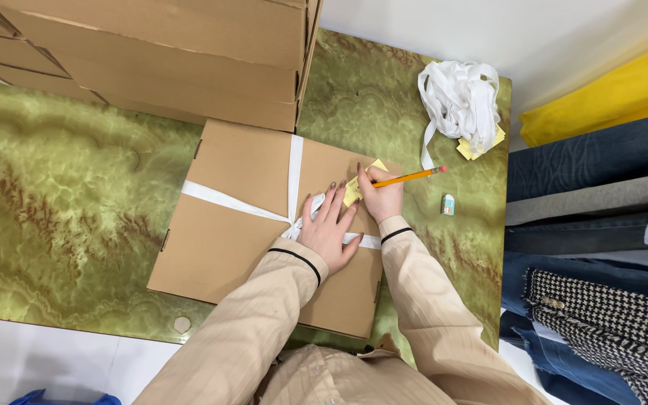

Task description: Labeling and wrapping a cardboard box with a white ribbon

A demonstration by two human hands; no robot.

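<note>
Evidently the step in hand is writing on a yellow note (pixel 354 191) that lies on a flat box (pixel 249 217), near the box's far right corner. The box sits on the green table (pixel 61 172), close to its near edge, and is tied crosswise with white ribbon (pixel 295 165).

The left hand (pixel 329 229) lies flat, fingers spread, pressing down beside the note and over the ribbon's knot; it grips nothing. The right hand (pixel 381 196) is closed around a pencil (pixel 411 177), its tip at the note and its pink end pointing toward the table's right edge.

Both forearms come in from the near edge, sleeves in beige, the wrists close together.

By my judgement, the next stroke calls for the left hand to keep the note pinned and the pencil tip to press lightly, since the ribbon beneath makes an uneven base.

A loose ribbon heap (pixel 460 101) lies at the far right corner, an eraser (pixel 448 204) near the right edge.
</note>
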